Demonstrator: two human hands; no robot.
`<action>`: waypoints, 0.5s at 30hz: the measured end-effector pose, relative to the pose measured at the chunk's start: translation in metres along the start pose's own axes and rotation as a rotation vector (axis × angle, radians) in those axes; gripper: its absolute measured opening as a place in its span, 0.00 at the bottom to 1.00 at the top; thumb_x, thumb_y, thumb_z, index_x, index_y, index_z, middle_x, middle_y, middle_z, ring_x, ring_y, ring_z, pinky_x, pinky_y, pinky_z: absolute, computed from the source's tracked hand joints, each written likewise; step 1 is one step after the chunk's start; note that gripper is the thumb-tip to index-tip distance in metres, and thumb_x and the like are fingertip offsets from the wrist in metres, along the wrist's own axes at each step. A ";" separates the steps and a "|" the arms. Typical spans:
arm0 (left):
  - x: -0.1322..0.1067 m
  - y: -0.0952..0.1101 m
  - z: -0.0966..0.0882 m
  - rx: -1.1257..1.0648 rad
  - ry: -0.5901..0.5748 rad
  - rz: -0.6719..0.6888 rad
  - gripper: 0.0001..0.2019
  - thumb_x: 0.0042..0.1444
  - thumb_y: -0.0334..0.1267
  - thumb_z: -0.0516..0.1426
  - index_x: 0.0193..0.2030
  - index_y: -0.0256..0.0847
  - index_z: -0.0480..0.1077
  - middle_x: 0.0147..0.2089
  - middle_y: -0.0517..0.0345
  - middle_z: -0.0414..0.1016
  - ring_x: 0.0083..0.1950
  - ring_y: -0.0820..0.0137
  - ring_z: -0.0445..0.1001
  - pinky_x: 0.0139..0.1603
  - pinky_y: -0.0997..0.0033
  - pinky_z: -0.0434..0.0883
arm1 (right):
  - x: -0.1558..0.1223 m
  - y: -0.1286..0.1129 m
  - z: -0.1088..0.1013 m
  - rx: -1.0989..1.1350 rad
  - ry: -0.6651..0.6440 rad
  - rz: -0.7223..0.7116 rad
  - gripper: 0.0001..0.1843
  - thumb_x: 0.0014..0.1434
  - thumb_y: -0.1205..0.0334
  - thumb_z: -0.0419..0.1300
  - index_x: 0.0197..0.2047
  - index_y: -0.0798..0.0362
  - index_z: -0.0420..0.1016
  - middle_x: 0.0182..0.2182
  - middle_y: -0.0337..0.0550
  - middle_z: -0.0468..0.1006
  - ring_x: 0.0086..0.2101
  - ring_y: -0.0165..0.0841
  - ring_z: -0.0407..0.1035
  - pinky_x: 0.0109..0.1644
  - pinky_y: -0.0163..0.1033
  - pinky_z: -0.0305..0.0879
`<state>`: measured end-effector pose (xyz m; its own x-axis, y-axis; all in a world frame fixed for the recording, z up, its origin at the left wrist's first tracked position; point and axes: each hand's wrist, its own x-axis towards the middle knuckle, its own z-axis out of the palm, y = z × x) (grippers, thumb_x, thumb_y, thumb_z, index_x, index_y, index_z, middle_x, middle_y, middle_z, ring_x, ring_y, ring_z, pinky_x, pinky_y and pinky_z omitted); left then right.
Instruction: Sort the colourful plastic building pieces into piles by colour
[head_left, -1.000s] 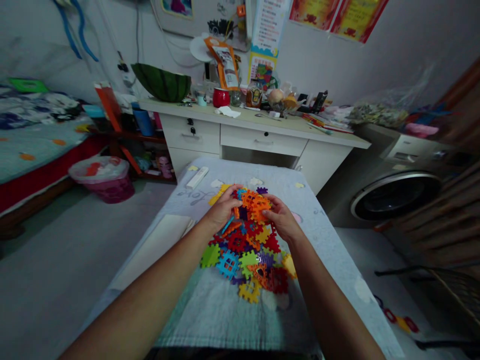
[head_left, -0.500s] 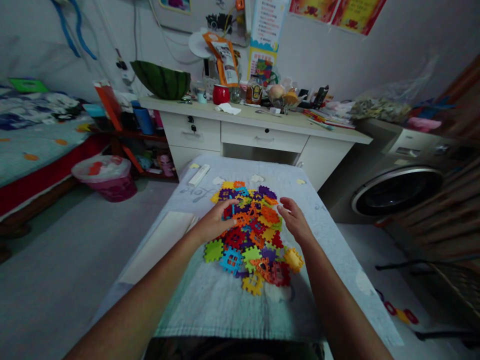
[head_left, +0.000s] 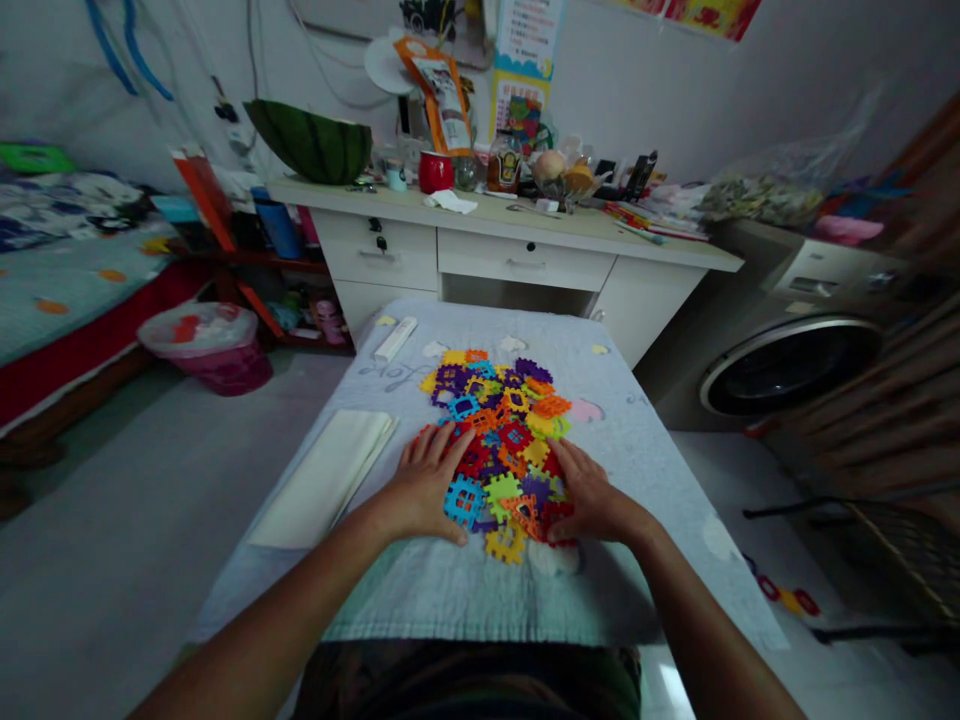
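Note:
A heap of colourful plastic interlocking building pieces (head_left: 502,492) lies in the middle of the cloth-covered table (head_left: 420,590). My left hand (head_left: 429,485) rests at the heap's left edge, fingers spread, with some pieces hidden beneath it. Across from it, my right hand (head_left: 590,495) lies along the right edge, fingers apart, over a red piece (head_left: 561,524) near its thumb. Between the two hands are a blue window piece (head_left: 464,501), a lime green square (head_left: 503,493), an orange triangle (head_left: 525,513) and a yellow piece (head_left: 505,542).
A folded cream cloth (head_left: 326,478) lies to the left on the table, with a white remote-like stick (head_left: 396,340) beyond it. Behind stands a white desk (head_left: 525,230) bearing half a watermelon (head_left: 311,145). A washing machine (head_left: 780,320) is at right, a pink bin (head_left: 217,350) at left.
Both hands have moved toward me, from the heap's middle down to the sides of its near half. Some pieces at the edges are now covered by the hands. The view has tilted slightly downward.

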<state>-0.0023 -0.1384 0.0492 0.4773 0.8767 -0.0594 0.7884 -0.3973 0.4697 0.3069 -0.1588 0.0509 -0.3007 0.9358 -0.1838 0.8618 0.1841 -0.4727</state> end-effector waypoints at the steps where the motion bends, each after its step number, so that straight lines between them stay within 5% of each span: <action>1: 0.001 0.002 0.003 0.015 0.027 0.005 0.69 0.22 0.53 0.72 0.72 0.52 0.41 0.75 0.42 0.36 0.73 0.36 0.35 0.67 0.35 0.43 | 0.003 -0.003 0.003 0.014 0.027 -0.012 0.72 0.30 0.48 0.76 0.72 0.47 0.41 0.69 0.59 0.45 0.67 0.56 0.40 0.67 0.63 0.41; 7: 0.014 0.010 0.002 0.037 0.175 0.095 0.53 0.38 0.54 0.67 0.70 0.49 0.49 0.72 0.45 0.49 0.70 0.46 0.51 0.66 0.46 0.54 | 0.025 -0.022 0.008 0.199 0.223 -0.237 0.50 0.46 0.56 0.70 0.69 0.48 0.52 0.63 0.55 0.59 0.62 0.46 0.55 0.66 0.54 0.52; 15: 0.033 0.013 0.000 -0.015 0.291 0.166 0.37 0.46 0.41 0.63 0.65 0.47 0.60 0.64 0.49 0.63 0.64 0.53 0.62 0.65 0.54 0.60 | 0.056 -0.047 0.015 0.319 0.378 -0.228 0.34 0.48 0.69 0.60 0.60 0.48 0.65 0.54 0.48 0.69 0.55 0.41 0.64 0.62 0.51 0.57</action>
<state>0.0234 -0.1148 0.0534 0.4661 0.8419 0.2718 0.7025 -0.5390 0.4647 0.2437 -0.1192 0.0499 -0.2473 0.9365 0.2485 0.6073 0.3496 -0.7134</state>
